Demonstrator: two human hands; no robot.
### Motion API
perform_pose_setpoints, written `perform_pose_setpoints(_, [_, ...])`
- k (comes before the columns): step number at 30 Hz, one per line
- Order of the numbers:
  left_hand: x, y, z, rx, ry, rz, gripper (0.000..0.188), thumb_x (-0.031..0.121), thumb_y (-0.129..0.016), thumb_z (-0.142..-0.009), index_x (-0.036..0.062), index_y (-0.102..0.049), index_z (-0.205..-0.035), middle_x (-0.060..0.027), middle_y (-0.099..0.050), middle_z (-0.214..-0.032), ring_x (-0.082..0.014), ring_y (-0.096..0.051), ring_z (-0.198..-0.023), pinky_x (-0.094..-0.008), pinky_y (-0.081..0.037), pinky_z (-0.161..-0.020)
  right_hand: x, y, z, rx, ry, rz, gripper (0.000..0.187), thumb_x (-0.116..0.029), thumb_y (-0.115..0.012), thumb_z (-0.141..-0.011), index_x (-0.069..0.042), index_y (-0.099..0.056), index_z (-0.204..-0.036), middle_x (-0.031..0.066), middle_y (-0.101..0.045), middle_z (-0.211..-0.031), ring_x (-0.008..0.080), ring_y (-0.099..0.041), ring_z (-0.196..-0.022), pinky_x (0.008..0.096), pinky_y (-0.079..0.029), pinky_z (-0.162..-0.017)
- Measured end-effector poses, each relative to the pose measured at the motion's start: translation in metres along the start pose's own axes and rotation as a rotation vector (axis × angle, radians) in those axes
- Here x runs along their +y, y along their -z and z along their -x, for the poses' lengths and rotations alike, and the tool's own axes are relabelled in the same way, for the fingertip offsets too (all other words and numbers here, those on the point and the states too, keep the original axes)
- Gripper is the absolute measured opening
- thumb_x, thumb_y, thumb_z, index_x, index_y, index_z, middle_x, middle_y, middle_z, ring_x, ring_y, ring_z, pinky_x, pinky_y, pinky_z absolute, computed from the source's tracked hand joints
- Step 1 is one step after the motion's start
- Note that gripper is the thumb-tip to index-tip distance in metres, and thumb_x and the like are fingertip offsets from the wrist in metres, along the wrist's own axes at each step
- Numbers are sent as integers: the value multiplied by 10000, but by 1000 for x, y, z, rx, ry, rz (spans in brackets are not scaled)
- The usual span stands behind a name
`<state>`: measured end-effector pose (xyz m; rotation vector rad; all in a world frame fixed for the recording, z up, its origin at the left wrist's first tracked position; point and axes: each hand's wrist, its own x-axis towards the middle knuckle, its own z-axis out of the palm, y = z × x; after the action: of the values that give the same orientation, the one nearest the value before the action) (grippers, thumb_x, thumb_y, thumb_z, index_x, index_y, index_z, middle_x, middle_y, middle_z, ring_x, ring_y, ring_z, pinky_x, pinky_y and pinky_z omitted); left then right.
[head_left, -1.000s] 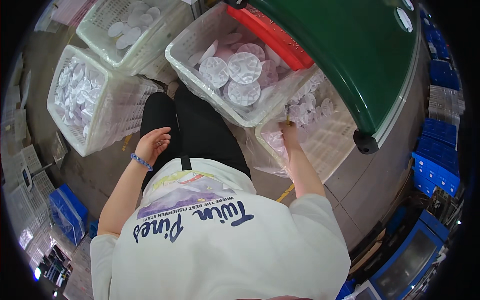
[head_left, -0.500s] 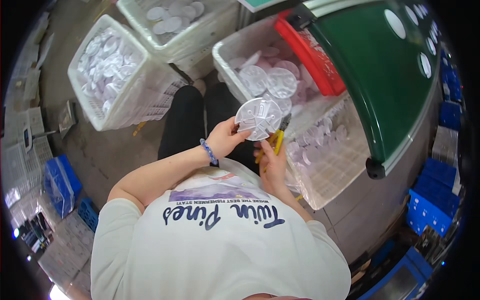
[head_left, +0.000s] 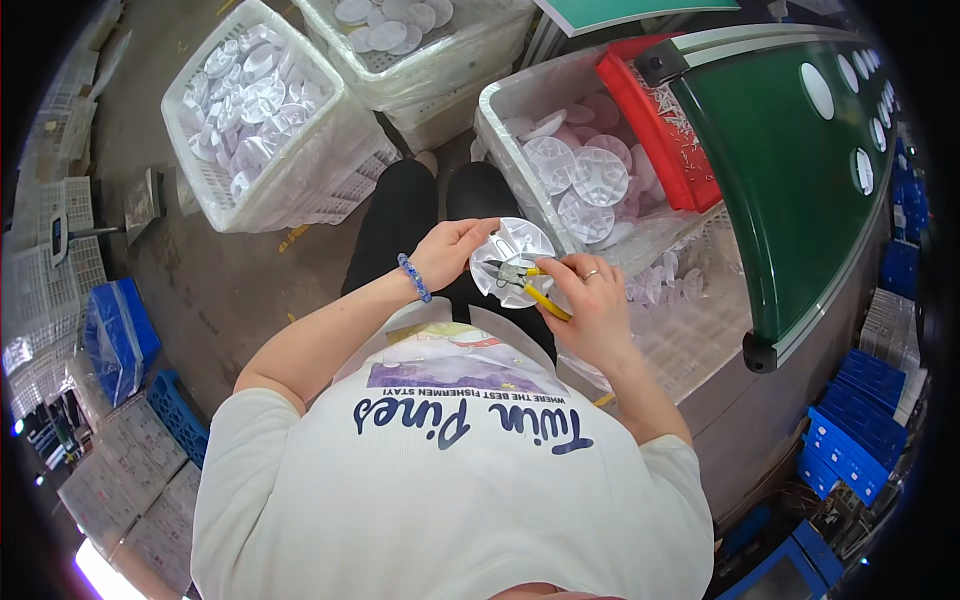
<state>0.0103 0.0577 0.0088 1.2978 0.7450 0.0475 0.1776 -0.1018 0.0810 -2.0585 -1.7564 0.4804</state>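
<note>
My left hand (head_left: 450, 252) grips a clear round plastic disc (head_left: 520, 236) by its left edge, over my lap. Raised ribs and small cut-outs show on the disc's face. In my right hand (head_left: 592, 305) is a pair of yellow-handled cutting pliers (head_left: 541, 296), whose open jaws lie over the middle of the disc. Whether the jaws touch the plastic I cannot tell. Just beyond the disc, a white lined crate (head_left: 494, 118) holds many similar discs (head_left: 600, 177).
A red tray (head_left: 645, 110) with small white scraps rests across that crate, beside a dark green curved panel (head_left: 800, 190). Another white crate (head_left: 232, 218) full of discs stands ahead left, with a further crate (head_left: 440, 82) behind. A lower crate (head_left: 690, 355) is at the right.
My right hand has raised the pliers from beside the disc to over its face, and their jaws now point left. My left hand still holds the disc; the whole view has shifted slightly.
</note>
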Motion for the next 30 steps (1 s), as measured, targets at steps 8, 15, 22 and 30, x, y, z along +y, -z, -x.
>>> perform_pose_setpoints(8, [-6, 2, 6, 29, -106, -88, 388, 303, -417, -984, 20, -576, -1198, 29, -598, -770, -21, -453, -590, -184, -372, -515, -12, 5, -15, -72, 101, 131, 557, -76, -722, -578, -135, -577, -1112, 42, -546, -993, 219, -516, -970, 384, -350, -803])
perform_pose_setpoints(15, [-23, 2, 5, 48, -101, -201, 416, 333, -416, -971, 2, -606, -1138, -165, -666, -988, -218, -636, -906, -292, -467, -805, -20, 1, -18, -115, 135, 211, 535, -84, -719, -590, -131, -582, -1105, 43, -546, -963, 211, -520, -946, 378, -352, -791])
perform_pose_setpoints(22, [-28, -9, 22, 79, -87, -345, 417, 321, -385, -975, 19, -531, -1222, -182, -648, -1002, -281, -625, -930, -336, -467, -819, -9, -22, -9, -125, 129, 66, 492, -75, -707, -580, -124, -608, -1059, 40, -541, -923, 218, -526, -914, 363, -363, -760])
perform_pose_setpoints(30, [-26, -18, 25, 94, -39, -582, 344, 285, -372, -974, 81, -474, -1231, -214, -628, -919, -360, -613, -876, -403, -474, -760, 1, -45, 3, -47, 121, -19, 494, -71, -703, -569, -127, -616, -1053, 32, -540, -905, 220, -528, -890, 361, -370, -747])
